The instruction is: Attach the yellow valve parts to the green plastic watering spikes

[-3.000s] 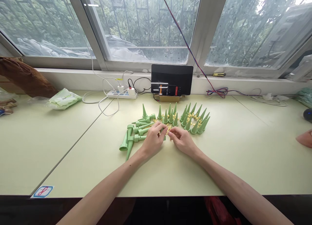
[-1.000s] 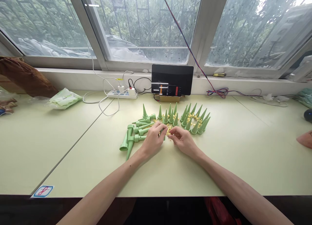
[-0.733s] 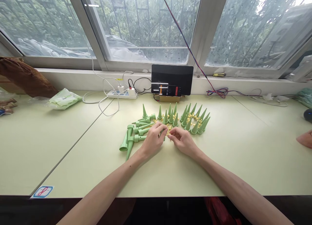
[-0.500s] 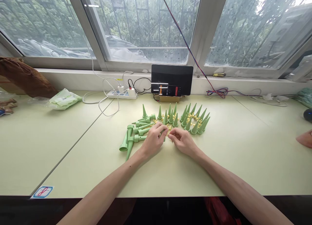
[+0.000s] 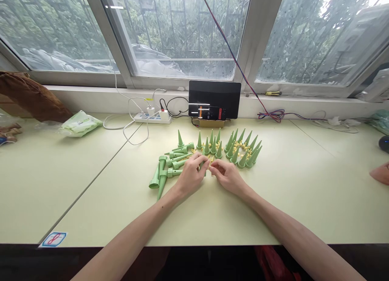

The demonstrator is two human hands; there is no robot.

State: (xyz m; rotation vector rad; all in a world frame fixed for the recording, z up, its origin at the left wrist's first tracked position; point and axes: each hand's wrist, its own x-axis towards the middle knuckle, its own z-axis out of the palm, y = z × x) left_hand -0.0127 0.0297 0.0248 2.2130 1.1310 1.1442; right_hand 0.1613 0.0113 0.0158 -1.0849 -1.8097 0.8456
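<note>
Both my hands meet at the middle of the pale green table (image 5: 273,200). My left hand (image 5: 191,173) is closed round a green cone-shaped plastic spike (image 5: 204,167), mostly hidden by the fingers. My right hand (image 5: 227,174) pinches a small yellow part (image 5: 212,164) against the spike's end. Just beyond the fingers stand several upright green cones (image 5: 240,149) with small yellow pieces (image 5: 243,146) scattered among them. Left of my left hand lie several longer green spikes (image 5: 165,169) on their sides.
A dark tablet with a phone (image 5: 214,100) leans against the window sill behind the cones. A white power strip (image 5: 153,116) with cables lies to its left, and a green wipes pack (image 5: 79,123) further left. Another person's hand (image 5: 379,172) shows at the right edge.
Almost nothing has moved. My fingertips shift slightly against each other over the spike and the yellow part; both arms stay in place.
</note>
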